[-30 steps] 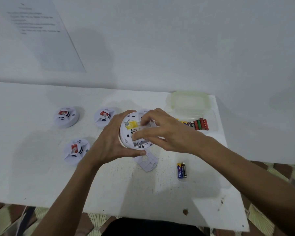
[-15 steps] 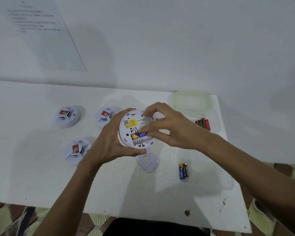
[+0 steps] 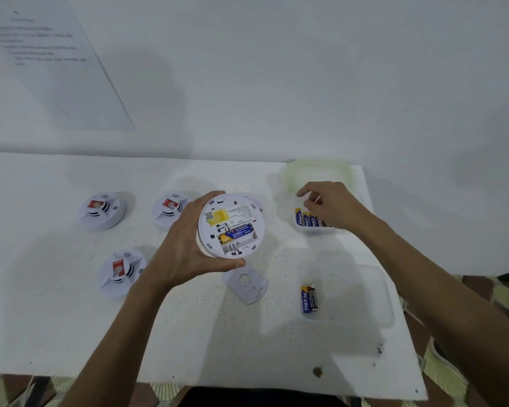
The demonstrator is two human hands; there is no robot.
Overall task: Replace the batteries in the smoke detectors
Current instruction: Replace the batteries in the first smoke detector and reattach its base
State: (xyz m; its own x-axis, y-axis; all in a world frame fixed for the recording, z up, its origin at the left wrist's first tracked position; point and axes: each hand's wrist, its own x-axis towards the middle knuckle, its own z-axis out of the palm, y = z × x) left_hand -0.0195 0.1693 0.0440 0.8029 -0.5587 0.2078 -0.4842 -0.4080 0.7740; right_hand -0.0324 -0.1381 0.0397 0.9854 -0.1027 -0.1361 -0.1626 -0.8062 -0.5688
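L hand (image 3: 185,245) grips the detector (image 3: 231,226) by its rim, back up, held off the table (image 3: 71,333); thumb on the near edge, fingers round the far edge. One batt (image 3: 237,232) sits in the upper slot; the lower slot looks empty. R hand (image 3: 326,204) hangs over the tray (image 3: 309,230) of fresh batts (image 3: 304,219), fingers loosely bent, tips down; can't tell if it's pinching one yet. Step, as I read it: fetch the 2nd cell & seat it. To do it well: take one cell only, check +/- vs the slot marks (prob. opposite to the 1st), spring end in first, press flat. Keep L hand level so the seated batt stays put. Don't mix w/ the old batts (image 3: 309,298). Counts: detectors 4 seen, i.e. 1 held plus 3 idle detectors (image 3: 102,211) on the table's left; another behind the held one, can't tell. Old batts 2, side by side, front right. Fresh batts: 3–4 show, rest hidden by R hand. Cover (image 3: 246,284) 1, on the table just beneath the held unit. Clear tub (image 3: 315,171) 1, at the back.
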